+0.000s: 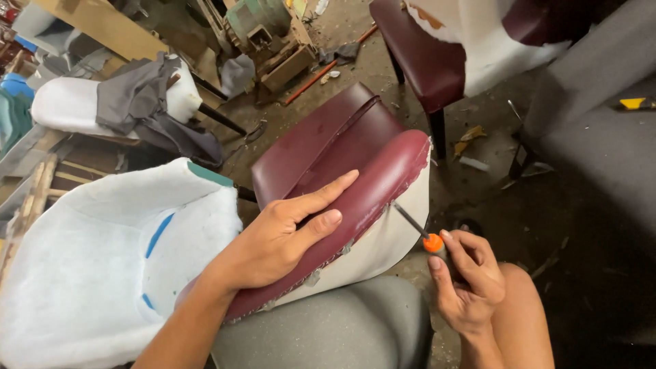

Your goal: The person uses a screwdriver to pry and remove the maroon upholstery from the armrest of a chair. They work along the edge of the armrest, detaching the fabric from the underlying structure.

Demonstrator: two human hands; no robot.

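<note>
Maroon chair seat [342, 164] rests on my lap — my left hand [280, 242] lies flat on it, fingers spread, while my right hand [468, 283] grips an orange-collared screwdriver [418, 229] — tip at the seat's stapled edge.

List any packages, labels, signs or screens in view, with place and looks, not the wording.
None can be made out: no package, label, sign or screen shows.
Nearest the hands: a maroon chair seat under the left hand, and a screwdriver with an orange collar in the right hand.
</note>
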